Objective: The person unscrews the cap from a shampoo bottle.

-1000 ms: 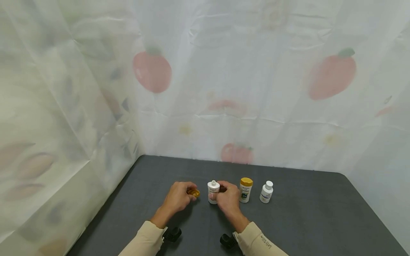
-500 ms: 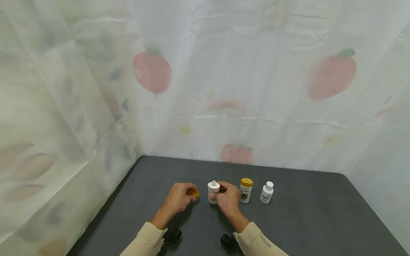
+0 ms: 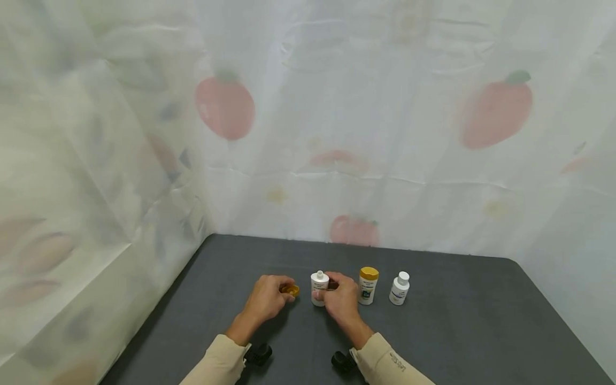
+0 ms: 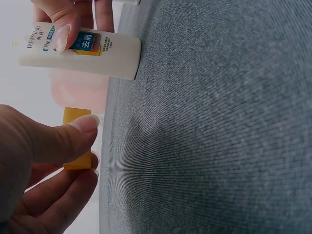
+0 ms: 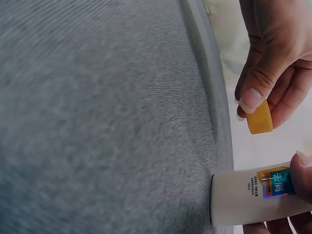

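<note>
My left hand (image 3: 267,297) pinches a yellow bottle cap (image 4: 78,164) between thumb and fingers, its hollow inside facing up in the head view. To its right, my right hand (image 3: 343,297) grips a white shampoo bottle (image 3: 317,282) by the side, thumb across the front label. The bottle stands upright on the dark table and its narrow white neck is bare. A gap separates cap and bottle. Both wrist views show the bottle's blue and yellow label, partly covered by the thumb (image 4: 63,36).
Right of my right hand stands a white bottle with a yellow cap (image 3: 369,274). Beyond it is a small white bottle with a white cap (image 3: 400,289). The grey table (image 3: 462,321) ends at a pale fruit-patterned curtain (image 3: 298,107) behind and to the left.
Both hands keep their hold on the cap and the shampoo bottle. The head view has shifted very slightly; nothing else has visibly moved.
</note>
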